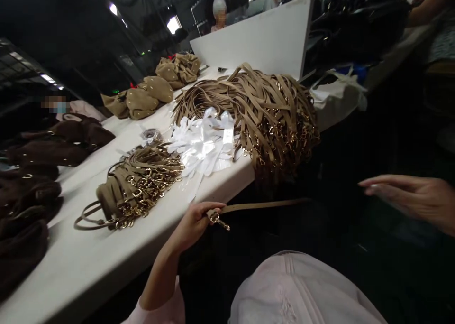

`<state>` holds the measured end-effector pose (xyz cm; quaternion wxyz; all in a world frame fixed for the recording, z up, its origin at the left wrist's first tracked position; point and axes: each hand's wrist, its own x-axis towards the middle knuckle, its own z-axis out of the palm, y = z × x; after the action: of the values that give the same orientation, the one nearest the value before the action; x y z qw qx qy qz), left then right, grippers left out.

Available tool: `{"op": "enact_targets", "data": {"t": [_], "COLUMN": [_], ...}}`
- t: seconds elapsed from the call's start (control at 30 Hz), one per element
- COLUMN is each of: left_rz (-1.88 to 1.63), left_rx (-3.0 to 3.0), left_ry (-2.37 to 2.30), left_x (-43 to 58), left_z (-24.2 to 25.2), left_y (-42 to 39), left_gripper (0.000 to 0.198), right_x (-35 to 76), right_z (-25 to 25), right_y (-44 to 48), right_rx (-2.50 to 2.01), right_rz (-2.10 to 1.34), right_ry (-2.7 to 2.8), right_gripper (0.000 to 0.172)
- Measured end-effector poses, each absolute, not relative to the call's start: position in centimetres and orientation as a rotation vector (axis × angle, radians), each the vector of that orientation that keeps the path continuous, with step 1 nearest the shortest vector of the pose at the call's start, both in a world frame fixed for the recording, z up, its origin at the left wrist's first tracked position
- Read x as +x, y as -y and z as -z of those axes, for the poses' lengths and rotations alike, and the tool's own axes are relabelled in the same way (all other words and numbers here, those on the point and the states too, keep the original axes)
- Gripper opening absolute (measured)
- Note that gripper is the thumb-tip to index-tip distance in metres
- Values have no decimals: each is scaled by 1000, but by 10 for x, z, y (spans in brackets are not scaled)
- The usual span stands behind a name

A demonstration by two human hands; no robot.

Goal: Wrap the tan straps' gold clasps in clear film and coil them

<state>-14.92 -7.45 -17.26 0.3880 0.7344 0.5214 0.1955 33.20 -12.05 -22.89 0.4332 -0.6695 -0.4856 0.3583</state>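
Note:
My left hand (197,219) is closed on the end of a tan strap (263,205), by the table's front edge. A gold clasp (220,221) hangs from that end, and the strap stretches rightward, its far end lost in the dark. At the right, my right hand (408,196) is apart from the strap, fingers extended and holding nothing visible. Beyond my left hand, a large heap of tan straps (249,101) with gold clasps overhangs the table edge. White glossy strips (204,143) lie beside it, and a smaller bundle of straps with gold hardware (138,181) is to the left.
The white table (106,253) runs diagonally, with dark brown bags (60,143) at the left and tan bags (149,96) farther back. A white panel (256,39) stands behind the heap. Black items (359,25) and a person's arm (430,8) are at upper right.

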Motion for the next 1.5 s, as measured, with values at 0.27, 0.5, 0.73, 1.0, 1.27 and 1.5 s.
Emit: {"op": "enact_targets", "data": {"t": [0.27, 0.5, 0.73, 1.0, 1.27, 1.5], "left_rz": [-395, -450, -744, -687, -450, -408], "left_rx": [1998, 1460, 1030, 1084, 1658, 1624], "left_ry": [-1000, -1244, -1307, -1171, -1515, -1467], "left_x": [-102, -160, -150, -73, -17, -67], "left_z": [168, 182, 232, 274, 314, 313], "left_y": [89, 96, 116, 122, 151, 161], "left_gripper": [30, 35, 37, 40, 29, 30], "right_x": [133, 174, 200, 151, 114, 181], "right_z": [212, 241, 246, 271, 306, 318], "right_y": [87, 82, 97, 125, 141, 123], "right_rx": [-975, -1302, -1412, -1097, -1309, -1424], "right_rz": [-1554, -1434, -1601, -2087, -1855, -1513], "right_ry": [1904, 1746, 1552, 741, 691, 552], "right_gripper": [34, 28, 45, 44, 48, 32]}}
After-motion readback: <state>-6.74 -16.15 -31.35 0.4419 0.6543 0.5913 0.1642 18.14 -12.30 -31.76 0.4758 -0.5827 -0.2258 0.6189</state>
